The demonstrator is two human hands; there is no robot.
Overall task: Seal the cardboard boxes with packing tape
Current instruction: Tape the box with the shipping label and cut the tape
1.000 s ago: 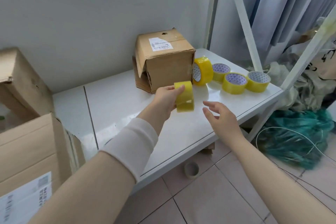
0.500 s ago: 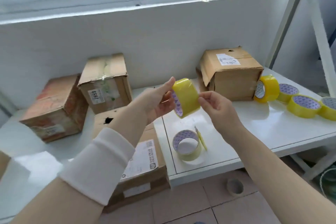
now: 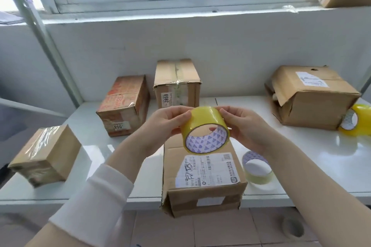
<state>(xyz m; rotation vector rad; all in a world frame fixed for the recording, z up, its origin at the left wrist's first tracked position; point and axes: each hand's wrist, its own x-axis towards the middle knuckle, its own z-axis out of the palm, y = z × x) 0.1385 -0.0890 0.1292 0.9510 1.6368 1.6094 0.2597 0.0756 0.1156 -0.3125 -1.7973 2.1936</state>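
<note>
- A small tape-wrapped box (image 3: 45, 154) sits at the far left of the white table (image 3: 96, 146).
- A red-printed box (image 3: 124, 104) and a box marked 2859 (image 3: 176, 84) stand side by side near the wall.
- The person's left hand (image 3: 164, 124) clasps the yellow tape roll (image 3: 200, 120), fingers curled on its left side.
- The roll is held in the air above a labelled cardboard box (image 3: 202, 170) that overhangs the table's front edge.
- The right hand (image 3: 247, 128) clasps the roll's opposite side.
- A nearly spent roll (image 3: 258, 168) lies flat just right of the labelled box.
- A loose-flapped box (image 3: 313, 96) stands at far right, another yellow roll (image 3: 355, 122) upright beside it.
</note>
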